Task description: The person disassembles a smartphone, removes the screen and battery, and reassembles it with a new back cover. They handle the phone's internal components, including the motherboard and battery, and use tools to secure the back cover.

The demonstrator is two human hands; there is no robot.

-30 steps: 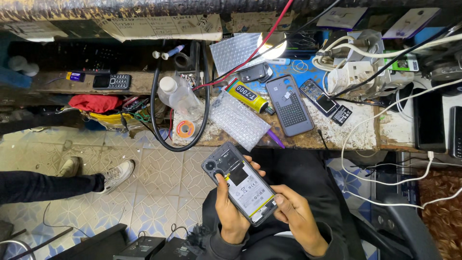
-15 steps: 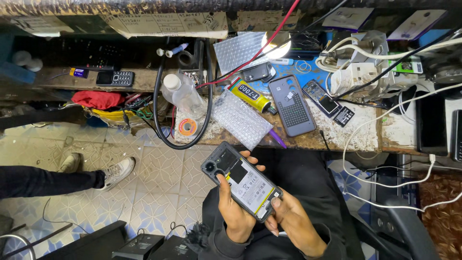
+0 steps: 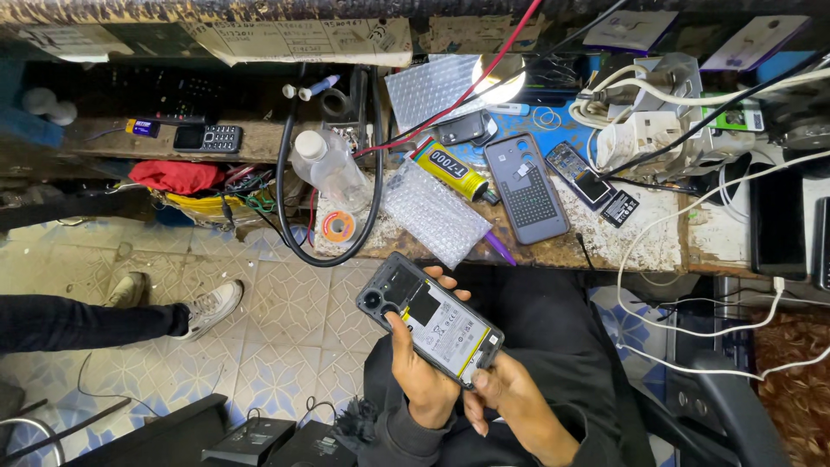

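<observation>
An opened phone (image 3: 430, 318), its back cover off and the battery and camera ring exposed, is held tilted over the lap, below the front edge of the workbench (image 3: 657, 216). It is cradled in the left hand (image 3: 421, 376), whose thumb is laid across its inner face and whose fingertips are seen past its upper edge. The right hand (image 3: 510, 399) is closed on the phone's lower corner — fingers curled, thumb against the rim.

Just above, on the bench, a sheet of bubble wrap (image 3: 435, 212) is laid beside a yellow-and-black glue tube (image 3: 453, 170) and a grey back cover (image 3: 526, 188). A clear plastic bottle (image 3: 328, 166) is stood to the left — a small roll (image 3: 338, 227) below it. White paper packets (image 3: 303, 39) are lined along the top shelf.
</observation>
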